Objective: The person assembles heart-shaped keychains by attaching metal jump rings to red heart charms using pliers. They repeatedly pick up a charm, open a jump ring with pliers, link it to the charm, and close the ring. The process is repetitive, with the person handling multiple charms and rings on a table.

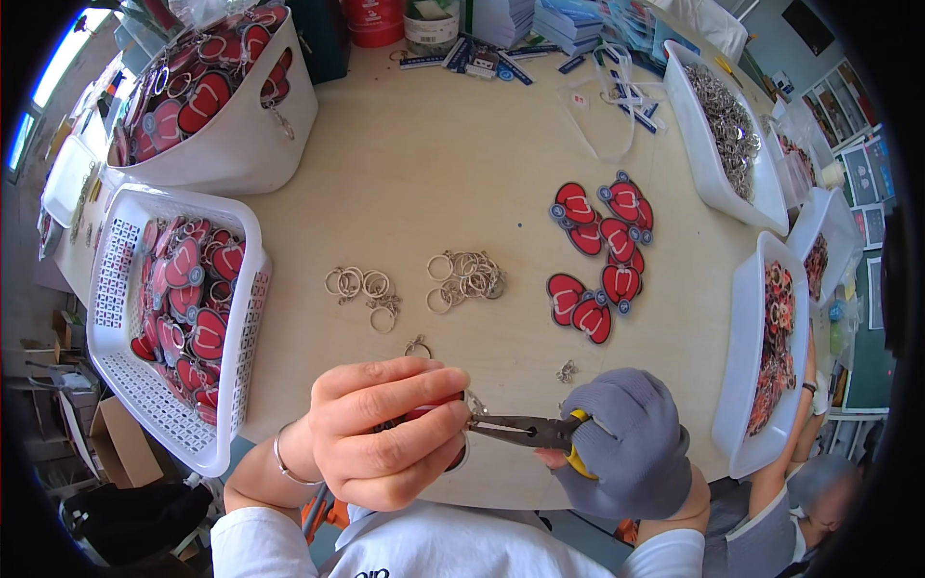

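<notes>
Red keychain charm (431, 409) pinched, pliers (525, 430) nipping its ring.

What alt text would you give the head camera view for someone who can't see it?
A bare left hand pinches a red charm while the gloved right hand works pliers at it, over a table strewn with metal rings and red charms.

Shiny metal, soft knit and glossy red charms on matt wood

Matt grey knit cloth is covering the right hand (631, 443), which is gripping dark metal pliers (525, 430); bright metal rings (464, 277) are gleaming on the smooth, pale wooden table (443, 173) beside glossy red charms (599, 255).
</notes>
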A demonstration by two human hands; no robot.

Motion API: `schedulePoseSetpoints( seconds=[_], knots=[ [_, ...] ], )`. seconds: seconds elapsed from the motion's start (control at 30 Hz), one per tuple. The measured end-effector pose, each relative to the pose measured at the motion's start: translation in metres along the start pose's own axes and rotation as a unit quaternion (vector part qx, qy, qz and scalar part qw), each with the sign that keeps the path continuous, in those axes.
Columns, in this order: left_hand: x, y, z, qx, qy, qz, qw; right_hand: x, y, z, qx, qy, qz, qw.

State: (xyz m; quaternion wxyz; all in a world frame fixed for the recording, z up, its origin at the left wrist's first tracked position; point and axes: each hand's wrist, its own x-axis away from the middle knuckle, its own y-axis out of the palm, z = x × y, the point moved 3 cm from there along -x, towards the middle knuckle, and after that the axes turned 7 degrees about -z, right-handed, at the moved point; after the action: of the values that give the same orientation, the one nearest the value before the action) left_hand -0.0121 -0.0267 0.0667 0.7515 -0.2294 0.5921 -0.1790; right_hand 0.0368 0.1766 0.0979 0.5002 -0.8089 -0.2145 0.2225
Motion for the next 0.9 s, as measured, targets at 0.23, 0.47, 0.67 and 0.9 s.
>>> schedulePoseSetpoints(
  seconds=[0.23, 0.47, 0.67, 0.9],
  knots=[
    [0.000, 0.001, 0.001, 0.010, 0.001, -0.009, 1.000, -0.001, -0.004, 0.001, -0.050, 0.009, -0.021, 0.998],
    [0.002, 0.002, 0.001, 0.023, 0.008, -0.030, 0.999, -0.001, -0.004, 0.001, -0.026, 0.003, -0.022, 0.999],
    [-0.001, 0.002, -0.002, 0.044, -0.019, -0.018, 0.999, 0.005, 0.001, 0.002, 0.010, -0.009, -0.017, 1.000],
    [0.001, -0.004, -0.006, 0.044, -0.092, -0.034, 0.994, -0.003, 0.004, 0.014, 0.003, 0.000, 0.015, 1.000]
  ],
)
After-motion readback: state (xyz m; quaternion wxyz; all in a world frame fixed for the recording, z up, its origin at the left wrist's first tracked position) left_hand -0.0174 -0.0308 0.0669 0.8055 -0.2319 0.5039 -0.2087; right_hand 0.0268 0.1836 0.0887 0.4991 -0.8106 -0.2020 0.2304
